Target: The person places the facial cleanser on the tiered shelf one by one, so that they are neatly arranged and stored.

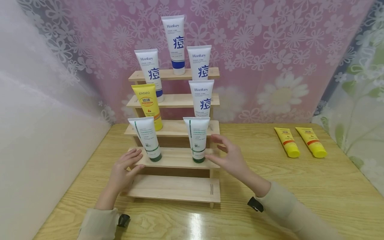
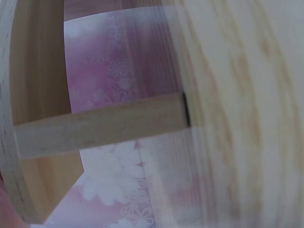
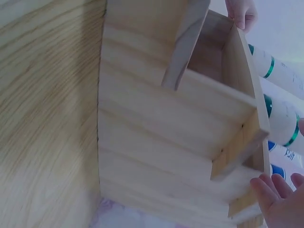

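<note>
A stepped wooden rack [image 1: 174, 188] stands mid-table with tubes upright on its steps. Two white tubes with green caps [image 1: 147, 136] [image 1: 196, 136] stand on the second step. My left hand [image 1: 127, 166] lies with straight fingers on that step's left end, beside the left tube. My right hand [image 1: 229, 155] hovers at the step's right end, fingers spread and relaxed, holding nothing, close to the right tube. In the right wrist view the rack [image 3: 156, 118] is seen from the side, with my right fingertips [image 3: 278, 199] at its lower corner. The left wrist view is a blurred close-up of the rack [image 2: 99, 126].
Higher steps hold a yellow tube [image 1: 147, 103] and several white tubes with blue print [image 1: 202, 98]. Two yellow tubes [image 1: 287, 142] [image 1: 311, 142] lie flat on the wooden table [image 1: 270, 186] at the right. A flowered curtain hangs behind; a white wall stands left.
</note>
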`<state>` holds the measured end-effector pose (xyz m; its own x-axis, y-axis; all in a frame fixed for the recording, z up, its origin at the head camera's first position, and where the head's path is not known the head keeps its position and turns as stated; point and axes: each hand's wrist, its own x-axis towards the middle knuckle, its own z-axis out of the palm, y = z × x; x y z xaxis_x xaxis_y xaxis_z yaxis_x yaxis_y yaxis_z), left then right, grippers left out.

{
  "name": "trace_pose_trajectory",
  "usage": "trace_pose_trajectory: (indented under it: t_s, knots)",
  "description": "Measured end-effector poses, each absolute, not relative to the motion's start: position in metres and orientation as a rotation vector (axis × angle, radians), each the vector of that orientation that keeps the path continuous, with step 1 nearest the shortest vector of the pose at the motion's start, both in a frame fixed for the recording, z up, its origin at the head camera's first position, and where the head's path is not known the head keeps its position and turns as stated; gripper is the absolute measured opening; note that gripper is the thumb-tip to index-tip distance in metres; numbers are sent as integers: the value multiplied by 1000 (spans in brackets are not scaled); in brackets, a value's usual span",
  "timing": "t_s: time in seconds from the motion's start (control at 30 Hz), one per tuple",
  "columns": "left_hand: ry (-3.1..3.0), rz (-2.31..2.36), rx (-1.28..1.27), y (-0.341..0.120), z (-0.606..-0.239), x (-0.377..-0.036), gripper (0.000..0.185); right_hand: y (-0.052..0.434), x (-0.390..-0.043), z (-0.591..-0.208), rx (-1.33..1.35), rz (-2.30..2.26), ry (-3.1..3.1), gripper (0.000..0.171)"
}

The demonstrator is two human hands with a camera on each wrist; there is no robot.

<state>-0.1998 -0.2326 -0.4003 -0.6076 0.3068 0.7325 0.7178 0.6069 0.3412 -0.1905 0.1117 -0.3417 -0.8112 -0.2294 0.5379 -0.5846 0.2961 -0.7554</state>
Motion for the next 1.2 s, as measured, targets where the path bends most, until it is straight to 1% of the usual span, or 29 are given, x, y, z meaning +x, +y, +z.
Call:
trace_pose_trajectory:
  t_s: [0.23, 0.47, 0.57, 0.63, 0.83, 0.93, 1.2]
  knots:
    - [-2209, -840, -795, -234, -401, -200, 37, 140, -190, -344, 670, 1353, -2301, 51]
    - [-2211, -837, -801, -233, -400, -199, 37, 170, -185, -339, 577, 1332, -2353, 47]
    - [-2200, -841, -801, -234, -400, -199, 37, 184, -190, -344, 530, 1298, -2360, 48]
    - [-2195, -843, -802, -234, -400, -199, 37, 203, -204, -364, 523, 1297, -2340, 50]
    - [-2180, -848, -817, -235, -401, -200, 38, 282, -275, -460, 404, 1110, -2309, 54]
    - [-2188, -837, -815, -235, -402, -199, 38, 307, -289, -476, 294, 1002, -2321, 54]
    - [-2193, -813, -811, -234, -402, -201, 38, 354, -301, -478, 76, 887, -2426, 52]
